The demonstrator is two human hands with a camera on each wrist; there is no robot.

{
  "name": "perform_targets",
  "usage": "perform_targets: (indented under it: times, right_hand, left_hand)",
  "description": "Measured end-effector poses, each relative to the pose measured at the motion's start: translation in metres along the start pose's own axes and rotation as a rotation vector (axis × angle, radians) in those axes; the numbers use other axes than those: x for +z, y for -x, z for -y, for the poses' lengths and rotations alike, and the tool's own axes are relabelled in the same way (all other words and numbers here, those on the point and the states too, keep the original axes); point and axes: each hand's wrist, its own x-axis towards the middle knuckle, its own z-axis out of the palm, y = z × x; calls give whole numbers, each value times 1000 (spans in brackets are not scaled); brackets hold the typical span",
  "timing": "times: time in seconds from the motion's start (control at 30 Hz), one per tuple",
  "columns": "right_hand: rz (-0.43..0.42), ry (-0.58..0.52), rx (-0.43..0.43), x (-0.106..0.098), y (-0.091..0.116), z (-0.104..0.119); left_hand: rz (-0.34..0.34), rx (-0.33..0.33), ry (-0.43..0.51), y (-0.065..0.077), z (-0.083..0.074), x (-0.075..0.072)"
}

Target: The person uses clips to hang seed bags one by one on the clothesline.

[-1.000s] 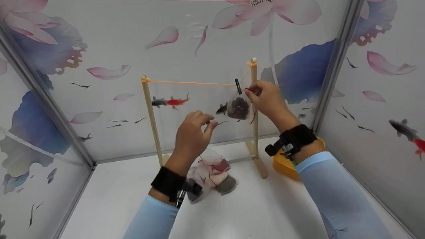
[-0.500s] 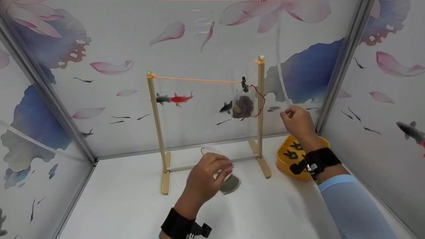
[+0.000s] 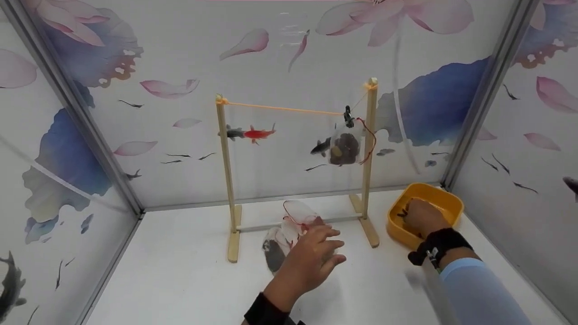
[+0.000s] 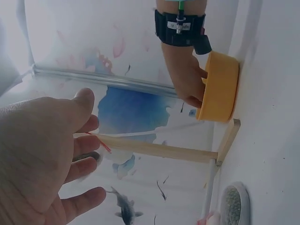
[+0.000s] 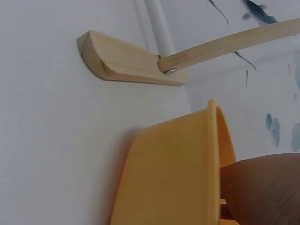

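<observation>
My left hand [image 3: 311, 259] is held over a pile of small drawstring pouches [image 3: 275, 253], fingers spread and holding nothing. One pouch [image 4: 234, 204] with grey-green filling shows in the left wrist view. My right hand [image 3: 424, 216] reaches down into a yellow plastic box [image 3: 397, 234], its fingertips hidden inside; a dark clip [image 3: 402, 214] shows beside them. On the orange string [image 3: 284, 109] of a wooden rack, a black clip [image 3: 347, 116] holds up a clear pouch [image 3: 345, 151] of brown pieces. Its red cord [image 3: 374, 140] loops out at the right.
The rack's right post [image 3: 369, 158] and foot [image 3: 371, 232] stand just left of the yellow box. The left post [image 3: 228, 167] stands behind the pouches. A white crossbar [image 3: 262, 225] runs low between the feet. Printed walls enclose the white tabletop [image 3: 180, 266].
My right hand has let go at the hanging pouch and moved down right into the yellow box. My left hand has lowered over the pouch pile and spread its fingers.
</observation>
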Motion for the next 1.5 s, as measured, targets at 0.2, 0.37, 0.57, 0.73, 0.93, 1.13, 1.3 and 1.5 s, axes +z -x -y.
perform_targets:
  times: [0.2, 0.37, 0.57, 0.73, 0.93, 1.13, 1.3, 1.5]
  right_hand:
    - [-36, 47, -75, 1, 4, -3]
    - [-48, 28, -76, 3, 1, -2]
    - [-21, -25, -14, 0, 4, 7]
    - [-35, -179, 89, -17, 16, 37]
    - [-73, -277, -23, -20, 37, 98]
    - [-152, -398, -362, 3, 65, 164]
    - [-236, -406, -675, 25, 85, 212]
    - [-268, -454, -892, 43, 105, 241]
  left_hand:
    - [30, 23, -3, 1, -7, 5]
    - [70, 11, 5, 3, -9, 6]
    - [64, 16, 9, 5, -6, 3]
    - [-16, 10, -23, 7, 2, -10]
    - [-157, -28, -5, 11, 21, -30]
    - [-278, -132, 9, 17, 45, -58]
    - [-322, -278, 85, 27, 59, -75]
    - [-223, -354, 221, 33, 61, -83]
